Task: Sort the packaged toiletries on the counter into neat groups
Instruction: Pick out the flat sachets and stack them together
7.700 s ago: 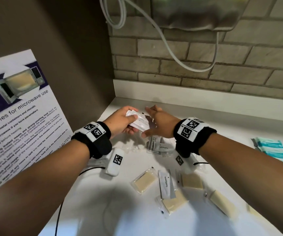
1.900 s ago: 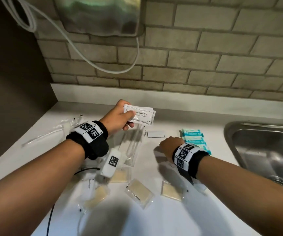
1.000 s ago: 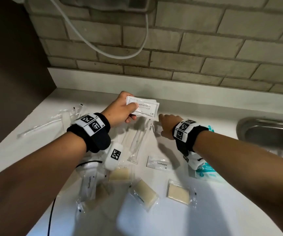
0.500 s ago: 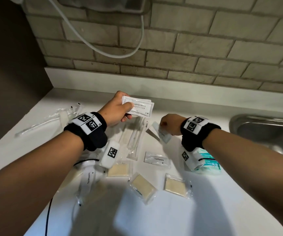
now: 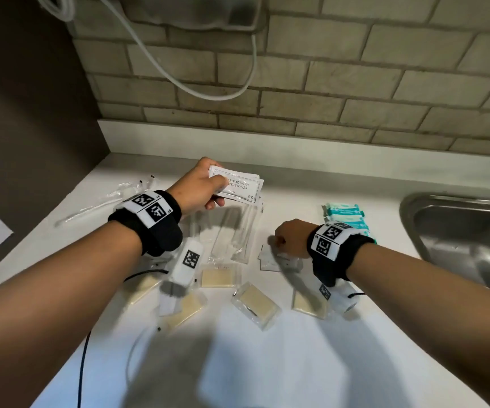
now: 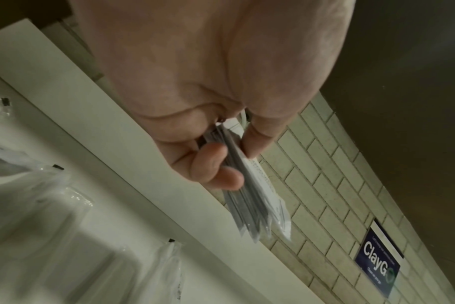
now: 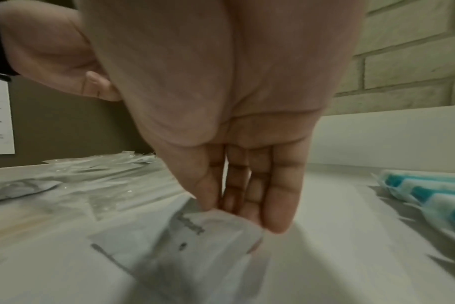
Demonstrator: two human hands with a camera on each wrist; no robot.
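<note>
While the white counter (image 5: 267, 363) stretches from the brown side wall to the steel sink (image 5: 458, 240) on the right, the brick wall (image 5: 355, 83) rises behind it with a white cable (image 5: 208, 94) looping down from a fixture above. Scattered across the counter lie the packaged toiletries. Clear toothbrush bags (image 5: 232, 234) sit in the middle, with further clear wrappers (image 5: 105, 201) off to the far left. Nearer the camera lie soap bars in clear wrap (image 5: 255, 301), spread in a loose row. A pile of teal-and-white packets (image 5: 345, 213) rests near the sink, just behind the right wrist.

The left hand (image 5: 199, 187) is raised above the counter, thumb on top and fingers curled beneath, pinching a stack of white shampoo sachets (image 5: 239, 185); the left wrist view shows the stack (image 6: 249, 189) edge-on between thumb and fingers. The right hand (image 5: 290, 238) is low over the counter, its fingers (image 7: 278, 197) pointing down with their tips on a small white toothpaste sachet (image 7: 195, 242) that lies flat. The thumb cannot be seen closing on it, so the hand looks to be pressing, not grasping.
</note>
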